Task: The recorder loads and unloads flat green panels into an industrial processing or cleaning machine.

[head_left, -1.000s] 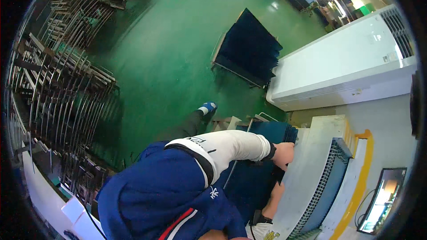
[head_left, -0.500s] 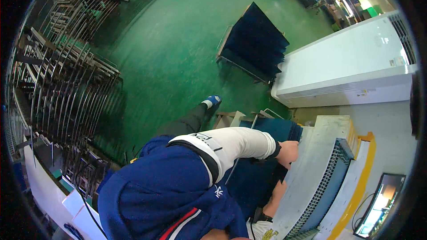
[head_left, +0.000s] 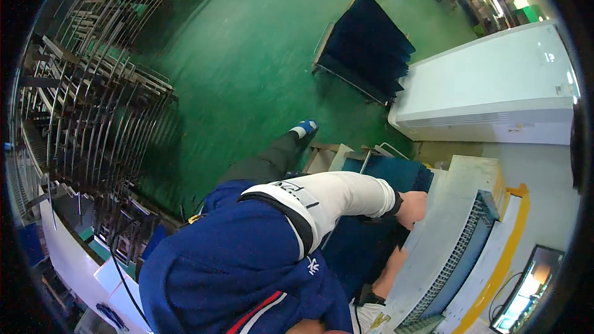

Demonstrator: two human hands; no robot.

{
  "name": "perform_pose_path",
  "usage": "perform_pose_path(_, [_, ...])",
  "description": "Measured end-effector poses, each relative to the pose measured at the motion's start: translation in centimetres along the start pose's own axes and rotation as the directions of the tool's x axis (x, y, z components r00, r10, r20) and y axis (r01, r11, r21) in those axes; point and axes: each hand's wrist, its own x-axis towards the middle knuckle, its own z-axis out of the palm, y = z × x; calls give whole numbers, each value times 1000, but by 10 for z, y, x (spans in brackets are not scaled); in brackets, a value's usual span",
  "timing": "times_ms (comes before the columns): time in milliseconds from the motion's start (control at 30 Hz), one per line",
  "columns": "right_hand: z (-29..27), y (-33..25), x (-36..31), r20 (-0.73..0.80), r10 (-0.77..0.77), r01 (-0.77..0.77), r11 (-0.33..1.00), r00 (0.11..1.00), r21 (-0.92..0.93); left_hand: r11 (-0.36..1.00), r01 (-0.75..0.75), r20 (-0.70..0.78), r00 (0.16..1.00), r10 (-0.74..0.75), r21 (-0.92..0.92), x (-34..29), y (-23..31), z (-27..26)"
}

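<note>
My left hand [head_left: 411,209], in a white sleeve with a dark cuff, reaches across dark blue sheets to the edge of a pale grey machine [head_left: 442,216]. Its fingers are curled and point down; what they hold, if anything, is hidden. Lower down, my right hand [head_left: 396,260] lies between the machine's side and the dark blue sheets [head_left: 356,250], a black band at its wrist. The fingers of this hand are mostly out of sight. A row of toothed slots [head_left: 455,266] runs along the machine's far side.
A rack with upright dark blue panels [head_left: 365,49] stands on the green floor [head_left: 247,55]. Beyond the machine are a white cabinet-like unit [head_left: 482,80] and a lit screen [head_left: 529,287]. Metal wire racks [head_left: 105,130] fill the left side. My blue-shod foot [head_left: 305,127] is on the floor.
The view has shifted a little, so most things sit slightly further right. Both hands stay at the machine's edge; my right hand shows slightly less of its fingers.
</note>
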Motion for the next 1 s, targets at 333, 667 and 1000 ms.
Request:
perform_pose_path(333, [-14,-24,-14,72,234,-235,972,970,13,999,-24,-34,999,24,-21,3,-4,22])
perform_pose_path(667, [-24,-13,-27,-37,292,-292,924,956,-248,997,-81,45,996,81,-10,3,4,28])
perform_pose_path(1000, [-21,-66,-30,172,417,-423,906,892,-2,993,-115,48,992,113,24,1,12,21])
